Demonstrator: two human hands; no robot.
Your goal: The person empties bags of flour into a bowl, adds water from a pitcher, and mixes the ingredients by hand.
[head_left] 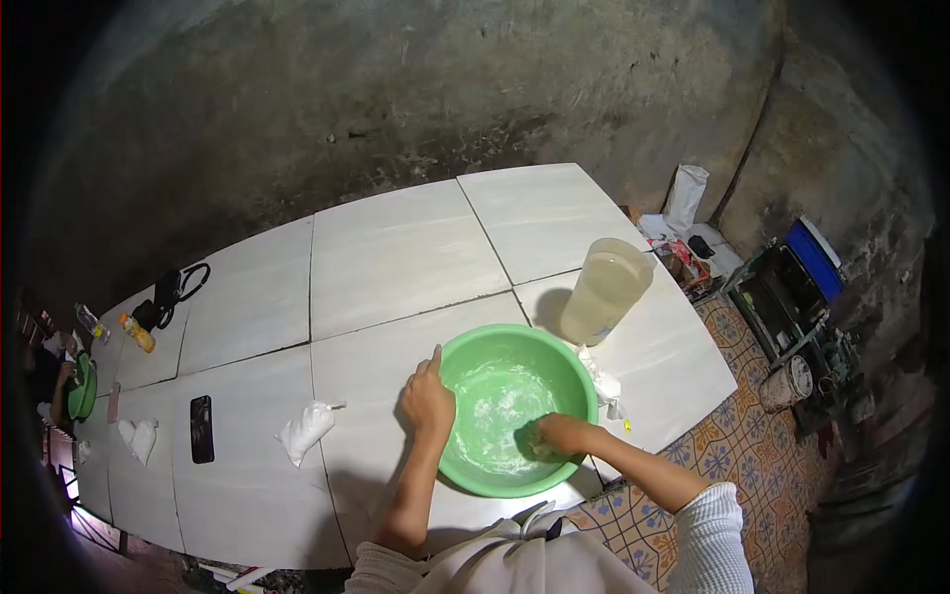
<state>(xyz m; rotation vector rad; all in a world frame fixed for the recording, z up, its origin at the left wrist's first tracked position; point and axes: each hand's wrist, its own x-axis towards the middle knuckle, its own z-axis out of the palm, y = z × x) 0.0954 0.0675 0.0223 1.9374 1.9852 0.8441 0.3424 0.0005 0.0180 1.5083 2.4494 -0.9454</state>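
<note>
Green round plastic basin (pixel 559 371) | my left hand (pixel 428 399) clamps its rim | right hand (pixel 559 436) seemingly mixing loose white powder (pixel 500 408) (grip: can't tell) | next needs steady bracing

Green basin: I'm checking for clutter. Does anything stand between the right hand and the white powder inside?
Nothing visible does. The right hand reaches over the right rim of the basin down to the powder. The left hand is at the left side, out of its way.

The white tiled table (pixel 396 257) is holding a green bowl (pixel 534 351), a tall jug (pixel 607 292), a black phone (pixel 202 430), an orange bottle (pixel 137 334) and little white bags (pixel 307 431).
</note>
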